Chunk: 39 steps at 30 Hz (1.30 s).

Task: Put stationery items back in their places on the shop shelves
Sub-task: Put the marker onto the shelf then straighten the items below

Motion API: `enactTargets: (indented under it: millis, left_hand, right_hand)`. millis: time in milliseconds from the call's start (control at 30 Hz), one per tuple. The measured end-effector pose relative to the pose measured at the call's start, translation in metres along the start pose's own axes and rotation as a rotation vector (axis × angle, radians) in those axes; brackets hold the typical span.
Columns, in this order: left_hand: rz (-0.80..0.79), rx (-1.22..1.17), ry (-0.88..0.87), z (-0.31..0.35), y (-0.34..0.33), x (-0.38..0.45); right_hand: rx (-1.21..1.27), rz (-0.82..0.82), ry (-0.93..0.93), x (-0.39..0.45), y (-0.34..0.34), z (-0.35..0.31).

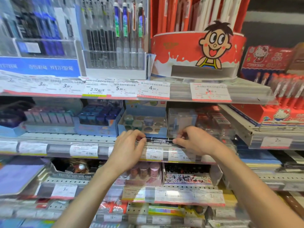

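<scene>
A black marker pen [159, 140] with a white label lies level in front of the middle shelf's edge, held at both ends. My left hand [127, 146] pinches its left end and my right hand [195, 140] pinches its right end. Just behind the pen stands a blue display tray [162, 131] with round holes and a few small pots. Below and to the right, a box of black markers [187, 169] with a scribbled test strip stands on the lower shelf.
Price tags [154, 154] line the shelf rails. Pen racks [115, 38] and a red cartoon display tub [197, 53] stand on the top shelf. Boxes of erasers or correction tape [98, 119] fill the middle shelf at left, and red Hello Kitty pen boxes [279, 99] sit at right.
</scene>
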<state>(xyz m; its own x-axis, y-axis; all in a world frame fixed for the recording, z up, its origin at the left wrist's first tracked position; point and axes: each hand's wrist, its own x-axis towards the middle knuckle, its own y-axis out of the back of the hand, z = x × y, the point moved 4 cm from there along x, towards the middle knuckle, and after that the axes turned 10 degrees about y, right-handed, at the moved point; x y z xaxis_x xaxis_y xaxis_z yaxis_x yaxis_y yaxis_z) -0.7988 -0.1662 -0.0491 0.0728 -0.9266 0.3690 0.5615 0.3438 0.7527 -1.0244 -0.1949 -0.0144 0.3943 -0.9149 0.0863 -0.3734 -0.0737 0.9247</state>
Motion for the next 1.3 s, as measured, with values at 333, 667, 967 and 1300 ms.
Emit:
enactTargets:
  millis: [333,667,967,1300]
  left_hand:
    - [0.017,-0.193,-0.001,-0.004,0.004,-0.001]
    - [-0.025,-0.636,0.123,-0.005,0.032,-0.027]
    - [-0.033,-0.878,0.285,-0.022,-0.007,-0.086]
    - [-0.275,-0.838,0.466,-0.026,-0.107,-0.123]
  right_hand:
    - [0.145,0.29,0.121,-0.017,0.013,-0.007]
    - [0.382,0.393,0.116,-0.041,0.006,-0.022]
    - [0.578,0.337,0.021,-0.087,-0.051,-0.009]
    - [0.693,0.188,-0.277,-0.156,-0.112,0.062]
